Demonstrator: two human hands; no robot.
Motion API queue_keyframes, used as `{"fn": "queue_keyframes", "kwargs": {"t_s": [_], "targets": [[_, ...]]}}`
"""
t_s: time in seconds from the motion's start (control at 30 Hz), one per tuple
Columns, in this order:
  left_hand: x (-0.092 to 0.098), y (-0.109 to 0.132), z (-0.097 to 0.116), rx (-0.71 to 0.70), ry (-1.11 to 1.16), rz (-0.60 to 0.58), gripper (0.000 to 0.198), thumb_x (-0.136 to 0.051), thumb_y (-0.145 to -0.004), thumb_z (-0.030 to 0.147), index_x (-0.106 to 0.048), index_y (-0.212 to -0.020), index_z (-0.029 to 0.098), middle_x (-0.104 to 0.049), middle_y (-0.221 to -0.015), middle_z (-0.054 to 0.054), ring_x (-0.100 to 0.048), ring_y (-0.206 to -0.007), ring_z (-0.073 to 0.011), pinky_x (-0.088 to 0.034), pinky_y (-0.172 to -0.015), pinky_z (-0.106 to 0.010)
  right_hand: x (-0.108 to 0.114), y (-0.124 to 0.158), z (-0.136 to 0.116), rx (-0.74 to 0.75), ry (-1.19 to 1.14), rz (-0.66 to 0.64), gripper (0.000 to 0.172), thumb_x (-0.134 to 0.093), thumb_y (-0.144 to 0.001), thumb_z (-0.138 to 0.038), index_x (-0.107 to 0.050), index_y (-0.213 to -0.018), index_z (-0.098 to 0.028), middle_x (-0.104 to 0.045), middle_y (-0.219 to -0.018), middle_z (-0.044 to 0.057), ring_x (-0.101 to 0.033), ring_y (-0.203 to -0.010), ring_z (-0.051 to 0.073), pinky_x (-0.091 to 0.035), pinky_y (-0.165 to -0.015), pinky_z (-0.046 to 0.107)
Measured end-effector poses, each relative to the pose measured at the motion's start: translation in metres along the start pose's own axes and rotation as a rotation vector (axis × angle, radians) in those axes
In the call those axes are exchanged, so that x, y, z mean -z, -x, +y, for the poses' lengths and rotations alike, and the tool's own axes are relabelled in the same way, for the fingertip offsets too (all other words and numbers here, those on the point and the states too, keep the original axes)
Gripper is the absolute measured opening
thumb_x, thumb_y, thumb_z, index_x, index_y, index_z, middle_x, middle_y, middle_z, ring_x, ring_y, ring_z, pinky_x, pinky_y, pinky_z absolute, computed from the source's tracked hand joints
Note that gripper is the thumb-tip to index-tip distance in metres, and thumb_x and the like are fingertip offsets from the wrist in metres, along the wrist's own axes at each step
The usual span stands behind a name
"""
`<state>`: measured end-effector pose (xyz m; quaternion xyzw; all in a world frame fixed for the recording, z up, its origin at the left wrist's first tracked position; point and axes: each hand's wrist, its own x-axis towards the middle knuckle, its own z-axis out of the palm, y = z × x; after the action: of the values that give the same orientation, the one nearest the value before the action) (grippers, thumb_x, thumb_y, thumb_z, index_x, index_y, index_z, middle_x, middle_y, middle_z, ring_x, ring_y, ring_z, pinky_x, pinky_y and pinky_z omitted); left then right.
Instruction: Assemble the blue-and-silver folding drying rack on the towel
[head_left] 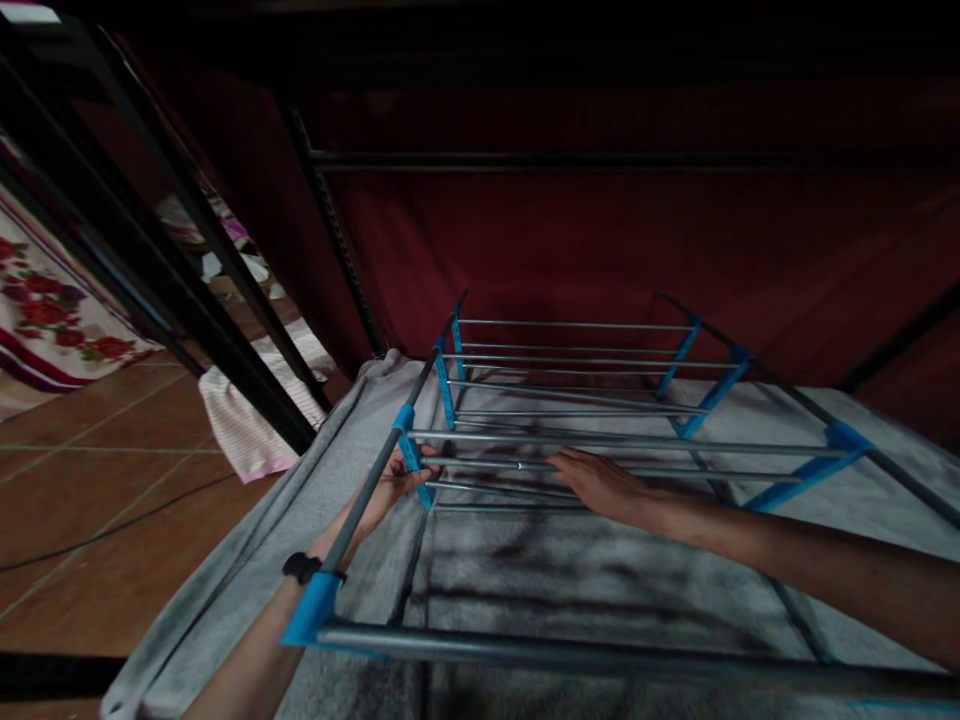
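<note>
A metal rack (600,440) with blue joints is set on a grey blanket (570,580) beside a tiled floor (97,500). The left hand (391,487) is curled around a blue joint (411,455) on the rack's left rail, its grip closed. The right hand (600,482) is laid flat on the thin rods (487,465) at mid-shelf, its grip open and nothing held.
</note>
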<state>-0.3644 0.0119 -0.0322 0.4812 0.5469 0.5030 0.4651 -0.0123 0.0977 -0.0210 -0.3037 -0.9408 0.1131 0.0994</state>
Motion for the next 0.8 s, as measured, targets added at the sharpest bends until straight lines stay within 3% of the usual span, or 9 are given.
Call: {"fn": "queue_keyframes", "kwargs": {"t_s": [0.23,0.57,0.8], "targets": [[0.0,-0.003,-0.003,-0.025,0.101,0.04,0.049,-0.087,-0.065,0.043,-0.068,-0.102,0.018,-0.071,-0.098,-0.008,-0.062,-0.101,-0.0302,-0.044,-0.094,-0.042,0.005,0.004,-0.003,-0.027,-0.038,0.011,0.023,-0.044,-0.097,-0.019,-0.064,-0.109,-0.021,-0.067,-0.107,0.009,-0.065,-0.093,0.021,-0.053,-0.08,0.033],[-0.002,0.0,0.004,-0.004,0.071,0.016,0.036,-0.086,-0.065,0.043,-0.07,-0.094,0.028,-0.072,-0.091,-0.004,-0.063,-0.097,-0.0321,-0.046,-0.092,-0.045,0.01,0.004,-0.005,-0.007,-0.079,0.033,0.027,-0.046,-0.096,-0.017,-0.067,-0.111,-0.021,-0.069,-0.112,0.009,-0.068,-0.095,0.022,-0.054,-0.081,0.034],[-0.001,-0.001,0.005,-0.005,0.031,-0.011,0.035,-0.084,-0.068,0.046,-0.066,-0.092,0.027,-0.068,-0.089,-0.003,-0.06,-0.092,-0.0281,-0.046,-0.088,-0.04,0.012,0.005,-0.005,0.018,-0.11,0.025,0.028,-0.046,-0.097,-0.019,-0.068,-0.114,-0.022,-0.07,-0.112,0.01,-0.067,-0.1,0.023,-0.055,-0.085,0.036]]}}
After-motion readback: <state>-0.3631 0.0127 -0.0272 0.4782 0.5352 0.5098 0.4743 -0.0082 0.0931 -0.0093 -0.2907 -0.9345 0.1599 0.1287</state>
